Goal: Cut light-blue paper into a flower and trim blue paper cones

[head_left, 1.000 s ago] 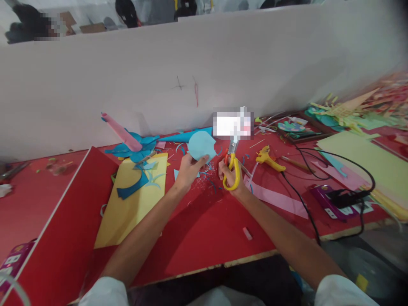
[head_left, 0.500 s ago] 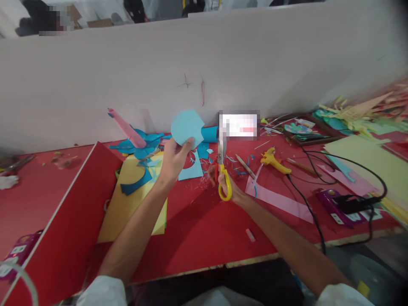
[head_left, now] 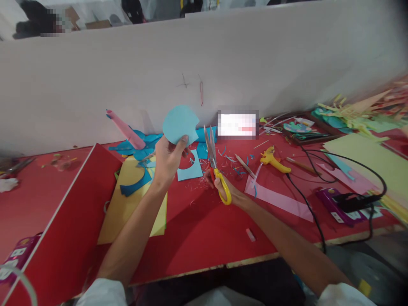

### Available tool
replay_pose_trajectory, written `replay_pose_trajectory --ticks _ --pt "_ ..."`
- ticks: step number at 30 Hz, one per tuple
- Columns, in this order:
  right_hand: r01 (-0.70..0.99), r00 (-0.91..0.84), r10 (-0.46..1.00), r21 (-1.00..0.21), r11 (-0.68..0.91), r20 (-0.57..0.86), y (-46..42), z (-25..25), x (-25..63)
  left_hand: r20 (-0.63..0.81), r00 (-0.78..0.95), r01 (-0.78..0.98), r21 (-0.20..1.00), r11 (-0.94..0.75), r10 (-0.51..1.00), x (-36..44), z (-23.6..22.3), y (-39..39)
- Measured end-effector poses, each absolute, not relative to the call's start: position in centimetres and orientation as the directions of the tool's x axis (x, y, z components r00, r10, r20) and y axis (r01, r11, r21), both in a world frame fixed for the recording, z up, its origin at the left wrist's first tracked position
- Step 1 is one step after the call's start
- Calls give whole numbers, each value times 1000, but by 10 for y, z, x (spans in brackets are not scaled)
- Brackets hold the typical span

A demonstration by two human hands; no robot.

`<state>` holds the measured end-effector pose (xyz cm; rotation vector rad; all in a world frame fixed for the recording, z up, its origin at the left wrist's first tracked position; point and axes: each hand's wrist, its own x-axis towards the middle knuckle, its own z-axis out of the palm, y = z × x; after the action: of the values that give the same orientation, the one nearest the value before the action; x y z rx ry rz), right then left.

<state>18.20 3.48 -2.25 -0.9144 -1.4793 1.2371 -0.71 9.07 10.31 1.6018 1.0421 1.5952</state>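
Two hands (head_left: 165, 159), one scissors (head_left: 213, 160), one light-blue paper disc (head_left: 180, 123), one yellow glue gun (head_left: 273, 160), two purple boxes (head_left: 328, 199).

From the scissors (head_left: 212, 161) in the right hand (head_left: 219, 183), with 12 pointing away from the person, the left hand (head_left: 167, 159) is at 9 and its paper disc (head_left: 180, 121) between 10 and 11. A cut-out sheet (head_left: 193, 171) lies at 8; farther out at 8, a curved strip (head_left: 137, 187) rests on large sheets (head_left: 123, 208). At 3, a pencil (head_left: 245, 165) lies nearer than the glue gun (head_left: 270, 160). A small block (head_left: 250, 235) sits at 5, the wall panel (head_left: 127, 76) behind everything at 12.
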Motion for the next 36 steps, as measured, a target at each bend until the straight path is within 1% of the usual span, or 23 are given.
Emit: replay_pose_trajectory --ticks 3,9,13,18,27,36 --pt "-23 -284 928 -970 244 240 32 -18 185 509 -59 166 853 -495 859 -6 105 88" --pt "73 -275 938 -968 239 211 32 -7 192 544 -23 252 815 -522 839 1 110 82" --pt "119 -288 939 -967 227 185 31 -2 192 530 7 304 807 -507 848 1 109 83" --pt "152 -303 932 -956 253 198 30 2 193 549 19 395 764 -511 836 -1 110 83" --pt "166 -272 942 -954 249 198 38 -16 195 555 43 420 744 -519 831 -1 109 82" --pt "158 -296 930 -950 271 217 32 -3 197 538 24 416 761 -498 842 -1 108 82"
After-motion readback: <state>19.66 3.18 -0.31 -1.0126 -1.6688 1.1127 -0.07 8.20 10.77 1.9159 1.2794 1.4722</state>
